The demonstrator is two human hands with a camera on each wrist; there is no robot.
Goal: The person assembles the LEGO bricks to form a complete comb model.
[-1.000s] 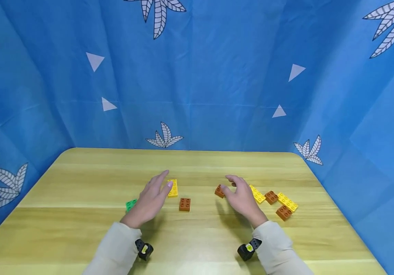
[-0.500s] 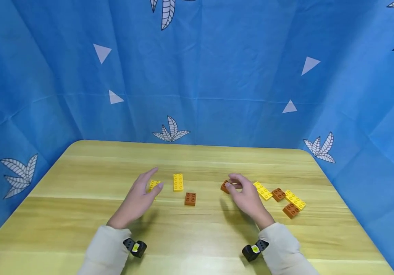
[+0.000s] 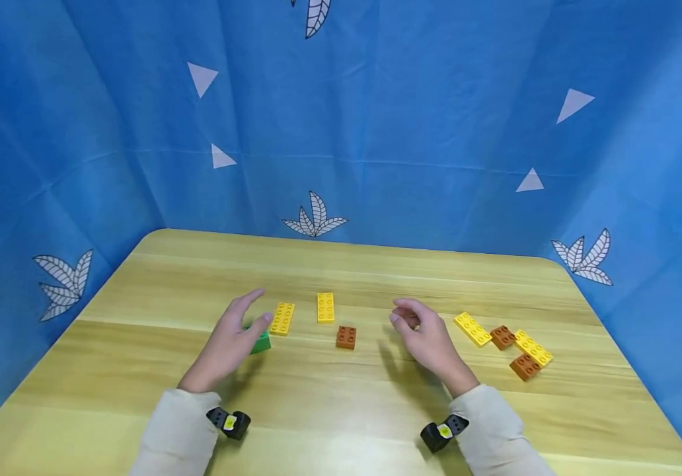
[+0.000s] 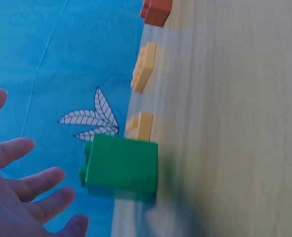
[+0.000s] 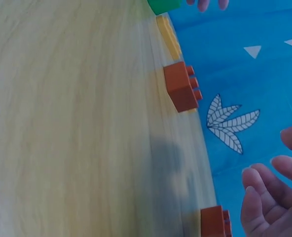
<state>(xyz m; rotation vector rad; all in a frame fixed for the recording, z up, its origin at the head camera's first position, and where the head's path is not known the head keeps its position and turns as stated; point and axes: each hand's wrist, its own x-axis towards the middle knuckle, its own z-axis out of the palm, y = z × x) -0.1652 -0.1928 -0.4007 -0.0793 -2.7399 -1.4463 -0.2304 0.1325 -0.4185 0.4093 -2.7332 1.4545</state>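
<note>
My left hand (image 3: 225, 347) hovers over the left part of the table, fingers spread and holding nothing. Beside its thumb stands a green toy building brick (image 3: 262, 342), partly covered by the hand in the head view; the left wrist view shows the green brick (image 4: 121, 168) apart from the fingertips. My right hand (image 3: 429, 338) is held above the table right of the middle, fingers loosely bent with a gap to the thumb. A brown brick (image 5: 212, 222) stands below it in the right wrist view, mostly hidden behind the fingers in the head view.
Two yellow bricks (image 3: 326, 308) and another brown brick (image 3: 345, 337) lie between the hands. Farther right, yellow bricks (image 3: 472, 329) and brown bricks (image 3: 525, 367) lie in a loose group. A blue patterned curtain (image 3: 377, 132) hangs behind the wooden table (image 3: 329, 403).
The head view has turned, shifting the scene rightward. My left hand has moved left past the green brick, uncovering a yellow one. My right hand has shifted slightly left over a brown brick.
</note>
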